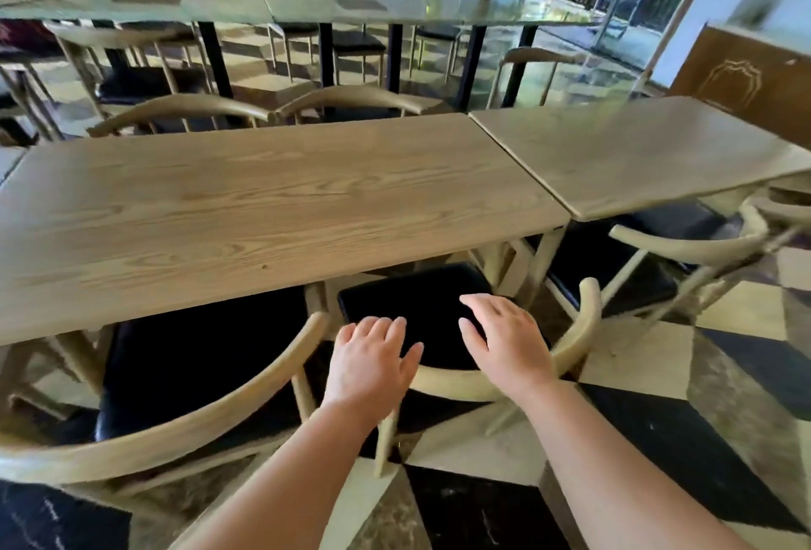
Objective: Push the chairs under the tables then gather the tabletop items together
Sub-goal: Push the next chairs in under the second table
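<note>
A pale wooden chair (pixel 579 330) with a curved backrest and a black seat stands in front of me, its seat partly under the long wooden table (pixel 263 207). My left hand (pixel 371 363) hovers at the left part of the backrest, fingers spread. My right hand (pixel 504 339) is over the right part of the same backrest, fingers apart. Neither hand is closed around the rail. A second chair (pixel 197 431) of the same kind stands to the left, its seat half under the table. No tabletop items show on this table.
A second wooden table (pixel 636 150) adjoins on the right, with another chair (pixel 684 246) pulled out at its near side. More chairs line the far side (pixel 184 110). A further row of tables (pixel 307 5) lies behind. The floor is black and cream checkered tile.
</note>
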